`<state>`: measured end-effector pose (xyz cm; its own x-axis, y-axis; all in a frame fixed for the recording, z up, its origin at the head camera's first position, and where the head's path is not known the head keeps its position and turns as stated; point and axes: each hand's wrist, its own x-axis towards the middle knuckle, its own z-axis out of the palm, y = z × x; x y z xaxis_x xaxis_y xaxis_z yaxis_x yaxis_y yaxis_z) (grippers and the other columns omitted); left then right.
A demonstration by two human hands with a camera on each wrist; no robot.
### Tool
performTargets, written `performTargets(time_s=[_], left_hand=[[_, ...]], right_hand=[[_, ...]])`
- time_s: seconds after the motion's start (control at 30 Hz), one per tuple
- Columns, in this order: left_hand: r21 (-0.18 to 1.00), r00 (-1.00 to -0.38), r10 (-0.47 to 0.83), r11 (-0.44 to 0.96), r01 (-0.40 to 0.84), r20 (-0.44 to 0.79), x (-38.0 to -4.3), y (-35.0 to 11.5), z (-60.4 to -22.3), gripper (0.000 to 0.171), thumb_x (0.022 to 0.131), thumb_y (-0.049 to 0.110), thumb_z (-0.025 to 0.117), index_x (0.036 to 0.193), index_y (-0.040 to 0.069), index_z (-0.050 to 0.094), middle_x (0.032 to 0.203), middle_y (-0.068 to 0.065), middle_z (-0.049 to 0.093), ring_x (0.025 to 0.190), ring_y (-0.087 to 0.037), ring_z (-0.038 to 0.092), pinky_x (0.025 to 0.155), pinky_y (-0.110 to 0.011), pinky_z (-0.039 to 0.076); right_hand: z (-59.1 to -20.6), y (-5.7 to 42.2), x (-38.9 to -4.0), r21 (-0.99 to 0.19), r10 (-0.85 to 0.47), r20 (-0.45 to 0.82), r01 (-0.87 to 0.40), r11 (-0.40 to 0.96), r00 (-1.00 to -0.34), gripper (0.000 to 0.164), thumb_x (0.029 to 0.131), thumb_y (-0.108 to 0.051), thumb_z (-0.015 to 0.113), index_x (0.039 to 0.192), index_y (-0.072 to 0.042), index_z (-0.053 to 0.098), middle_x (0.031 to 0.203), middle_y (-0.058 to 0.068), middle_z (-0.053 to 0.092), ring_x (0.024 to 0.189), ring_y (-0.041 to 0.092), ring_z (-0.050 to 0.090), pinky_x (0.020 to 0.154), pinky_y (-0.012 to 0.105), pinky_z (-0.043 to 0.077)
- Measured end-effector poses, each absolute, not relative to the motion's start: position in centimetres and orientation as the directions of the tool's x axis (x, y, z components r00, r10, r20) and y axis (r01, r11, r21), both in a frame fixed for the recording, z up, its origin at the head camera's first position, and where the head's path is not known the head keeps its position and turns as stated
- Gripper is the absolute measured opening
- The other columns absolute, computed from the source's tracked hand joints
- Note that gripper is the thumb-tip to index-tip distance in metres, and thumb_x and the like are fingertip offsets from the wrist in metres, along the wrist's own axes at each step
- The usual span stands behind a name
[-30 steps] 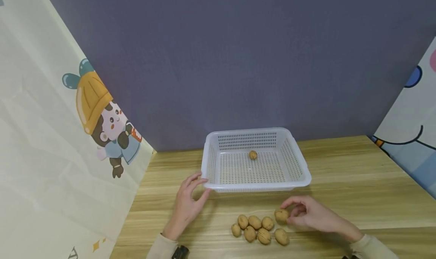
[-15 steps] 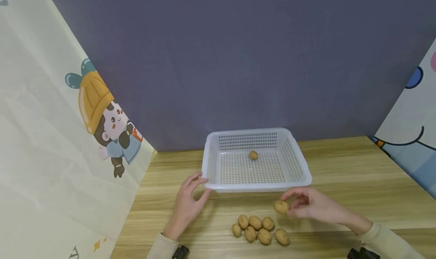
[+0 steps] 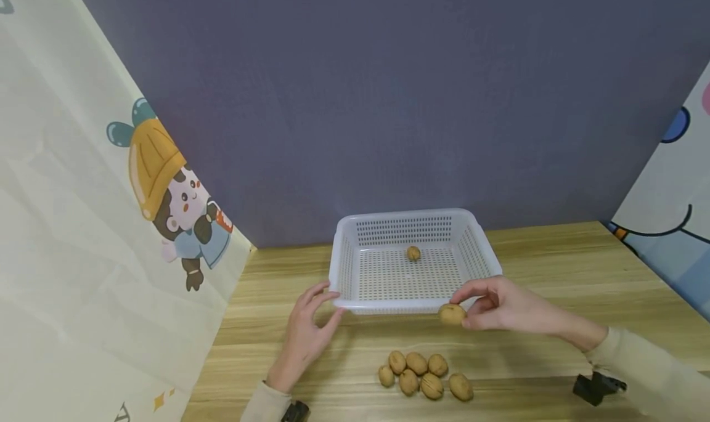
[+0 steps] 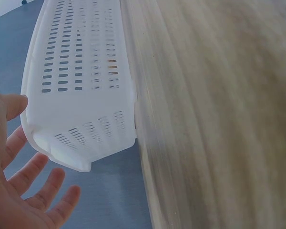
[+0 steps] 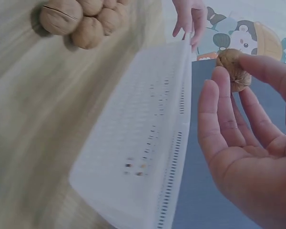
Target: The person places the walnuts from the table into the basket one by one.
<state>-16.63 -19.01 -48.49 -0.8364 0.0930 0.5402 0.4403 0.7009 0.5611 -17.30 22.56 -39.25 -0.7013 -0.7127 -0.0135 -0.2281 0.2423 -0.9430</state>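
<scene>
Your right hand (image 3: 496, 305) pinches a brown walnut (image 3: 451, 315) between thumb and fingertips, clear of the table (image 3: 560, 268). From the head view, this walnut overlaps the near rim of the white basket (image 3: 388, 305), right of the middle; the right wrist view shows it at your fingertips, apart from the basket wall.

Your left hand (image 3: 306, 332) is at the basket's near left corner, with its fingers spread and nothing in its grasp. A fingertip touches the rim there, and your thumb lies just beside the near wall.

The basket stands upright towards the far side of the table, its sides and bottom full of small slots. Inside, a lone walnut (image 3: 413, 253) lies on the bottom, near the far wall and slightly right of the middle.

Nearer to you, between your forearms, seven loose walnuts (image 3: 416, 363) lie on the table. Six sit close together; the seventh is a little apart, at their right.

Beyond the basket rises a plain dark blue-grey wall (image 3: 377, 101). At the left, a pale sheet (image 3: 66, 225) carries a cartoon figure (image 3: 177, 206) in a yellow hat.
</scene>
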Motion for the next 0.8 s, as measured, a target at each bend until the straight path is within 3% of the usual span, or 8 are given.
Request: performTargets(time_s=[0.43,0.8], left_hand=[[0.566,-0.840,0.087,0.702,0.433,0.536,-16.7,-18.9,-48.6,0.032,0.088,0.024,0.088,0.117,0.016,0.078,0.143,-0.013,0.068,0.131,-0.036,0.065,0.111,-0.058,0.055],[0.573,-0.842,0.079,0.699,0.428,0.533,-16.6,-18.9,-48.6,0.032,0.088,0.024,0.088,0.117,0.017,0.078,0.143,-0.012,0.068,0.131,-0.036,0.065,0.111,-0.058,0.054]], right_hand=[[-33.8,21.3,-20.9,-0.888,-0.629,-0.071,-0.239,0.394,-0.774,0.046,0.099,-0.016,0.075,0.139,0.003,0.062,0.144,0.026,0.063,0.106,0.018,0.076,0.089,0.035,0.065],[-33.7,20.0,-25.2,-0.862,-0.558,-0.117,-0.194,0.468,-0.822,0.052,0.099,-0.022,0.076,0.144,-0.001,0.059,0.148,0.023,0.061,0.113,0.026,0.074,0.090,0.039,0.064]])
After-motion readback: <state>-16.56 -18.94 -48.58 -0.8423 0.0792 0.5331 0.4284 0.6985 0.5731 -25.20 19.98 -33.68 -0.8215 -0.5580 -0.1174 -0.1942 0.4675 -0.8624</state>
